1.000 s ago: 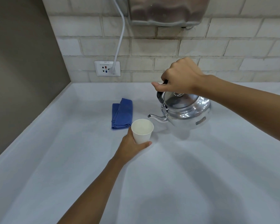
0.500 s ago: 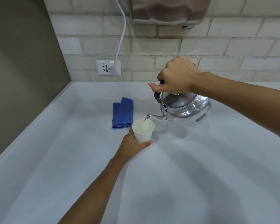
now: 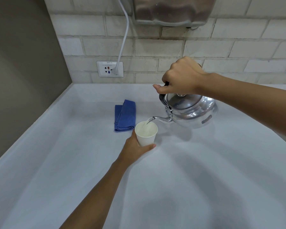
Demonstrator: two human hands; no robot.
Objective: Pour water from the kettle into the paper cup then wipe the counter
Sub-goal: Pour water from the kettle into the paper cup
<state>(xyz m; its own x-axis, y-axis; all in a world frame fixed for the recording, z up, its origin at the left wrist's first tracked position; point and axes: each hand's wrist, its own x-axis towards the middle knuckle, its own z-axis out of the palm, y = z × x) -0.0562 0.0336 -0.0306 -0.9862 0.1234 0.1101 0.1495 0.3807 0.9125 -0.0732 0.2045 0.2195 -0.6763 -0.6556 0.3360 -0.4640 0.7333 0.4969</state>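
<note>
A shiny metal kettle (image 3: 193,111) hangs tilted above the pale counter (image 3: 188,179), its thin spout over the rim of a white paper cup (image 3: 146,133). A stream of water runs from the spout into the cup. My right hand (image 3: 182,76) is closed around the kettle's black handle from above. My left hand (image 3: 134,148) wraps the lower part of the cup, which is held upright near the counter. A folded blue cloth (image 3: 125,115) lies on the counter just left of and behind the cup.
A brick wall runs along the back, with a white power socket (image 3: 109,69) and a plugged-in white cable (image 3: 124,38) leading up. A metal appliance (image 3: 172,10) hangs on the wall above the kettle. A dark side wall (image 3: 23,71) bounds the counter on the left.
The kettle has moved left and tipped forward, bringing its spout over the cup. Water now flows into the cup. My left hand and the cup stay nearly still.
</note>
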